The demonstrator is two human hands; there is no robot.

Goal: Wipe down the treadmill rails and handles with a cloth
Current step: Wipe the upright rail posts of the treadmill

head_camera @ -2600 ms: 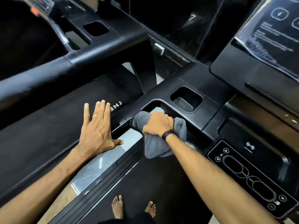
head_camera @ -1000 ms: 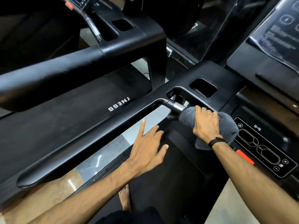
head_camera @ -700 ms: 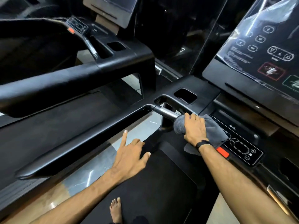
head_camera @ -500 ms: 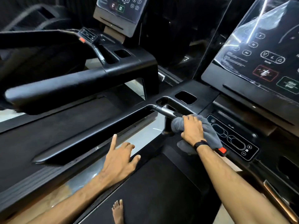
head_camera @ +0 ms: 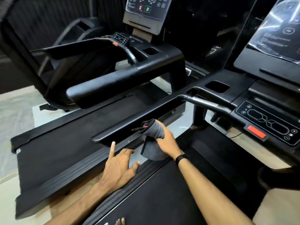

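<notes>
My right hand (head_camera: 168, 141) grips a grey cloth (head_camera: 153, 140), bunched against the near side of the black left handrail (head_camera: 128, 125) close to its rounded free end; part of the cloth hangs below my fingers. The rail runs up and right to a silver-and-black handle bar (head_camera: 203, 102) that joins the console. My left hand (head_camera: 119, 166) hovers open just below the rail's end, index finger pointing up at it and not touching the cloth.
The control panel (head_camera: 269, 125) with a red stop tab (head_camera: 255, 133) lies to the right, below a plastic-covered screen (head_camera: 279, 30). A second treadmill with its own handrail (head_camera: 113, 83) and belt (head_camera: 65, 142) stands to the left. My toes show at the bottom edge.
My right hand with the cloth has slid from the silver handle bar by the console down along the left handrail toward its free end. My left hand stayed below the rail.
</notes>
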